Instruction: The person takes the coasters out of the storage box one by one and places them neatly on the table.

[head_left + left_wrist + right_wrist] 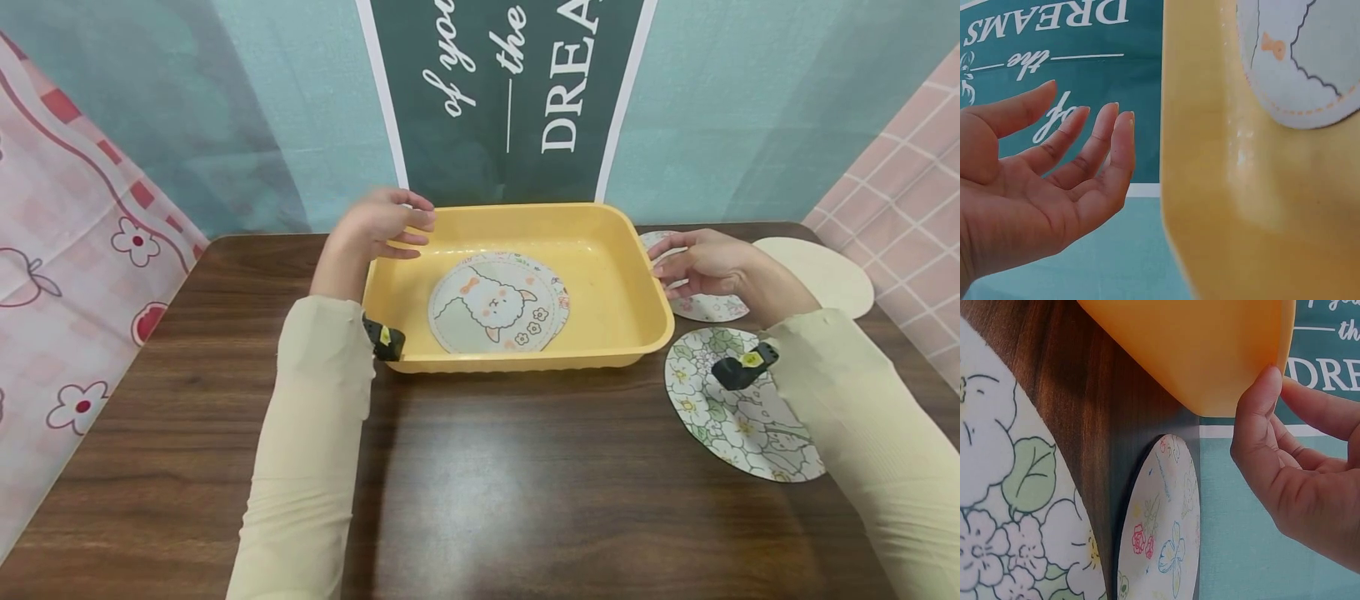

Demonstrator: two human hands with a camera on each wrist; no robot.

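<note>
A yellow plastic tray [645,329] stands in the middle of the dark wooden table. Inside it lies a round mat with a sheep drawing [491,304], on top of another mat whose edge shows. My left hand [408,229] hovers at the tray's far left corner, fingers relaxed and holding nothing. In the left wrist view the left hand [1085,119] is a little apart from the tray's wall [1241,187]. My right hand [663,262] reaches to the tray's right rim, fingers nearly straight. In the right wrist view its thumb [1266,384] touches the tray's outer wall [1197,350].
Right of the tray lie a large flowered round mat [738,417], a smaller flowered mat [708,307] under my right hand, and a plain cream mat [821,271]. A teal backdrop with a dark lettered banner [510,92] stands behind the table. Patterned pink cloths hang at both sides.
</note>
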